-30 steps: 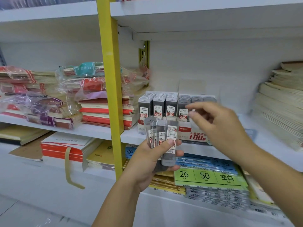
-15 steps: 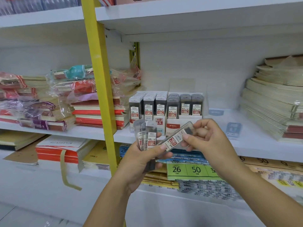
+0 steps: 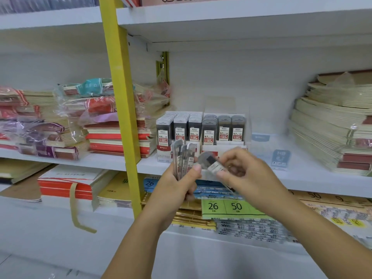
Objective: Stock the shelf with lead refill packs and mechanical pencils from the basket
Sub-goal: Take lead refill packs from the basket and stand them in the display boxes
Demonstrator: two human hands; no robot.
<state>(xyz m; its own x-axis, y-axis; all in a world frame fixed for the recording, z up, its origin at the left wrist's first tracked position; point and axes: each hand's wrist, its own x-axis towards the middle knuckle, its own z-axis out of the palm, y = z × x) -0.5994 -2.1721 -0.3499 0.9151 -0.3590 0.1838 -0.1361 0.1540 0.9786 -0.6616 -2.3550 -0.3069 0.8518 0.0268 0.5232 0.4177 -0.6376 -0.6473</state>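
— What is held nearest?
— A fan of lead refill packs [image 3: 184, 158] is gripped upright in the left hand [image 3: 180, 186], with the fingers curled round it. A single pack [image 3: 211, 162], tilted, is pinched in the right hand [image 3: 243, 174], just at 3 o'clock of the fan.
— And beyond?
— At 12 o'clock, on the shelf [image 3: 314, 178], more refill packs [image 3: 194, 127] are stood in rows in display boxes [image 3: 163, 153]. Wrapped notebooks [image 3: 100, 133] are piled at 9 o'clock and pale notebooks [image 3: 332, 133] at 3 o'clock.
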